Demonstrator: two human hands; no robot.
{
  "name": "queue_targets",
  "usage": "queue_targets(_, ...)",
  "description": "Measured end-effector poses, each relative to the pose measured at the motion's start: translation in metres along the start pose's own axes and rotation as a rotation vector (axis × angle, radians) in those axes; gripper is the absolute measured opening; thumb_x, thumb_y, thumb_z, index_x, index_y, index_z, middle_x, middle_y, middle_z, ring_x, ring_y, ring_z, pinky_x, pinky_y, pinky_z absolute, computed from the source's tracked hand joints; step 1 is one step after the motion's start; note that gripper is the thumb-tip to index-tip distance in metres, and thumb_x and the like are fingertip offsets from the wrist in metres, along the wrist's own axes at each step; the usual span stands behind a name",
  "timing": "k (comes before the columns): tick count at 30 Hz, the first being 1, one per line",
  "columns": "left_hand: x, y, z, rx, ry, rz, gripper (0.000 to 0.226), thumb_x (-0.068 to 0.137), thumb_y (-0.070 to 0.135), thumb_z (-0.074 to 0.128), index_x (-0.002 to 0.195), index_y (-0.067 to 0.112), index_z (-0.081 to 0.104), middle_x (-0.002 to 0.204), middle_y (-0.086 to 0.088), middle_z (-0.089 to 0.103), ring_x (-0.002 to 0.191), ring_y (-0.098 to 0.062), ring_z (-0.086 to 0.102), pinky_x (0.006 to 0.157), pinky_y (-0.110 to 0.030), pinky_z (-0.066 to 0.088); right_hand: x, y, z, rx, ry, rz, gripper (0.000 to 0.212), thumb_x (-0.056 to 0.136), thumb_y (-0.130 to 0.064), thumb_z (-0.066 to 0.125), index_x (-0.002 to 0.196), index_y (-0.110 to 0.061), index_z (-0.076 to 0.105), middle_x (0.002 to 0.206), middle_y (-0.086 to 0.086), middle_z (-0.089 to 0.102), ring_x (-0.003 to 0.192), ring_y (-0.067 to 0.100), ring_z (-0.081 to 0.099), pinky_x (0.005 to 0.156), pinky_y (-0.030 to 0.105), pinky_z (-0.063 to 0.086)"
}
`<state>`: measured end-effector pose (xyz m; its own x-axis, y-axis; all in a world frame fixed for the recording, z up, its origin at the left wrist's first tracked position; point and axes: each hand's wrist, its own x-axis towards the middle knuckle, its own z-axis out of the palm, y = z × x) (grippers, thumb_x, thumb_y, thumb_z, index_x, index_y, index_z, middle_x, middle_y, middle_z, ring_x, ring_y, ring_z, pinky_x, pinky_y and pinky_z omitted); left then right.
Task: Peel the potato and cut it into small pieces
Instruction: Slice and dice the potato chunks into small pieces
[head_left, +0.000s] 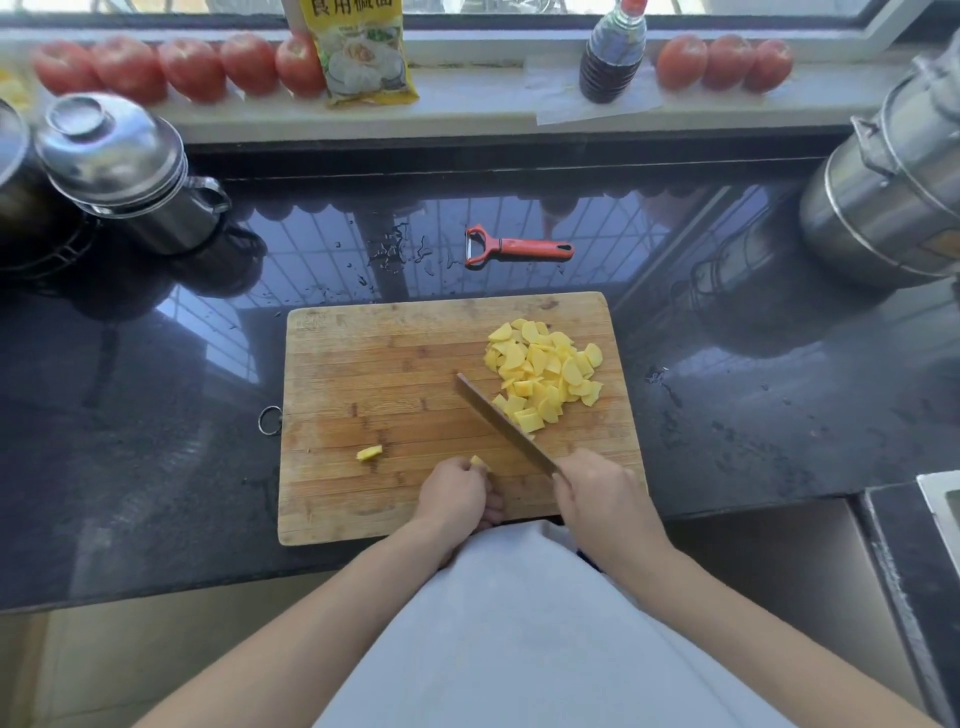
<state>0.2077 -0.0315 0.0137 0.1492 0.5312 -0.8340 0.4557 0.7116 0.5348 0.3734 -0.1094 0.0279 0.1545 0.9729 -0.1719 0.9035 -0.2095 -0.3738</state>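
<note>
Last potato bit under my fingers, near the board's front edge.

My left hand pinches a small potato piece; my right hand grips the knife, blade angled beside the pile of cut potato. One stray piece lies left on the cutting board. A red peeler rests on the dark counter beyond.

My right hand grips the handle of a long steel knife, its blade slanting up-left across the bamboo cutting board. My left hand pinches a small yellow potato piece in its fingers near the board's front edge. A pile of pale yellow potato slices lies right of the blade; one stray bit sits apart on the left. A red-handled peeler rests on the wet black stone surface behind the board
</note>
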Motion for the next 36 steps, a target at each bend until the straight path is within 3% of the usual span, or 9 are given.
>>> queue_targets(5, 0.000, 0.001, 0.001, -0.003, -0.002, -0.015, 0.028, 0.104, 0.018, 0.041, 0.086, 0.007, 0.060, 0.088, -0.020, 0.076, 0.077, -0.034, 0.075, 0.065, -0.036, 0.058, 0.001, 0.002, -0.018, 0.052, 0.004, -0.033, 0.014, 0.096, -0.015, 0.059, 0.084, -0.016, 0.066, 0.073, -0.004, 0.053, 0.060, 0.021, 0.054, 0.053, 0.040, 0.048)
queue_targets(12, 0.001, -0.001, 0.000, 0.020, -0.003, 0.010, 0.028, 0.105, 0.019, 0.038, 0.088, 0.012, 0.060, 0.085, -0.018, 0.077, 0.082, -0.038, 0.077, 0.072, -0.043, 0.061, -0.017, -0.006, -0.003, -0.005, -0.021, -0.126, 0.021, 0.076, -0.006, 0.071, 0.065, -0.016, 0.055, 0.061, -0.003, 0.047, 0.043, 0.027, 0.049, 0.033, 0.033, 0.040)
queue_targets(18, 0.001, -0.001, -0.001, 0.015, -0.010, 0.007, 0.027, 0.104, 0.018, 0.037, 0.091, 0.012, 0.060, 0.086, -0.018, 0.077, 0.081, -0.036, 0.077, 0.069, -0.038, 0.061, -0.032, 0.000, -0.011, -0.050, -0.024, -0.145, 0.018, 0.074, -0.011, 0.067, 0.061, -0.017, 0.056, 0.057, -0.005, 0.041, 0.040, 0.025, 0.046, 0.031, 0.030, 0.036)
queue_targets(21, 0.002, -0.002, -0.001, 0.024, -0.009, 0.010, 0.029, 0.106, 0.019, 0.037, 0.091, 0.011, 0.060, 0.087, -0.018, 0.077, 0.083, -0.037, 0.077, 0.072, -0.041, 0.063, -0.044, 0.006, -0.013, -0.070, -0.053, -0.104, 0.028, 0.077, -0.008, 0.070, 0.061, -0.018, 0.049, 0.061, -0.009, 0.031, 0.040, 0.028, 0.045, 0.036, 0.033, 0.032)
queue_targets(26, 0.005, -0.002, 0.000, 0.008, -0.001, 0.012, 0.027, 0.105, 0.018, 0.043, 0.097, 0.009, 0.067, 0.083, -0.017, 0.077, 0.075, -0.034, 0.076, 0.070, -0.042, 0.064, -0.023, -0.008, 0.009, -0.119, -0.104, -0.121, 0.033, 0.061, -0.002, 0.084, 0.061, -0.015, 0.053, 0.058, -0.001, 0.044, 0.036, 0.028, 0.045, 0.032, 0.028, 0.031)
queue_targets(30, 0.004, -0.002, 0.001, -0.012, 0.007, 0.018, 0.026, 0.100, 0.014, 0.045, 0.092, 0.011, 0.070, 0.077, -0.016, 0.077, 0.074, -0.034, 0.076, 0.073, -0.045, 0.065, 0.001, -0.022, 0.024, -0.044, -0.045, -0.095, 0.021, 0.080, -0.009, 0.067, 0.066, -0.013, 0.053, 0.062, 0.003, 0.048, 0.041, 0.035, 0.050, 0.034, 0.033, 0.038)
queue_targets(32, 0.003, -0.003, 0.000, -0.009, 0.004, 0.013, 0.027, 0.101, 0.014, 0.044, 0.091, 0.010, 0.068, 0.078, -0.016, 0.077, 0.070, -0.031, 0.075, 0.064, -0.036, 0.062, -0.002, -0.019, 0.021, 0.010, -0.014, -0.093, 0.016, 0.084, -0.013, 0.058, 0.068, -0.013, 0.056, 0.064, 0.001, 0.049, 0.046, 0.033, 0.051, 0.037, 0.035, 0.040)
queue_targets(34, 0.002, -0.003, -0.001, 0.000, 0.002, 0.007, 0.028, 0.104, 0.017, 0.042, 0.091, 0.010, 0.066, 0.082, -0.016, 0.077, 0.067, -0.028, 0.073, 0.058, -0.031, 0.058, -0.009, -0.013, 0.013, 0.055, 0.037, -0.081, 0.015, 0.085, -0.014, 0.056, 0.070, -0.014, 0.058, 0.064, -0.001, 0.048, 0.049, 0.030, 0.051, 0.039, 0.036, 0.041)
queue_targets(36, 0.003, -0.004, -0.002, 0.001, -0.008, 0.000, 0.029, 0.106, 0.019, 0.040, 0.097, 0.009, 0.065, 0.084, -0.016, 0.078, 0.069, -0.028, 0.073, 0.062, -0.034, 0.060, -0.016, -0.006, 0.006, 0.057, 0.065, -0.092, 0.016, 0.085, -0.013, 0.058, 0.069, -0.014, 0.057, 0.064, -0.003, 0.046, 0.049, 0.027, 0.050, 0.038, 0.037, 0.041)
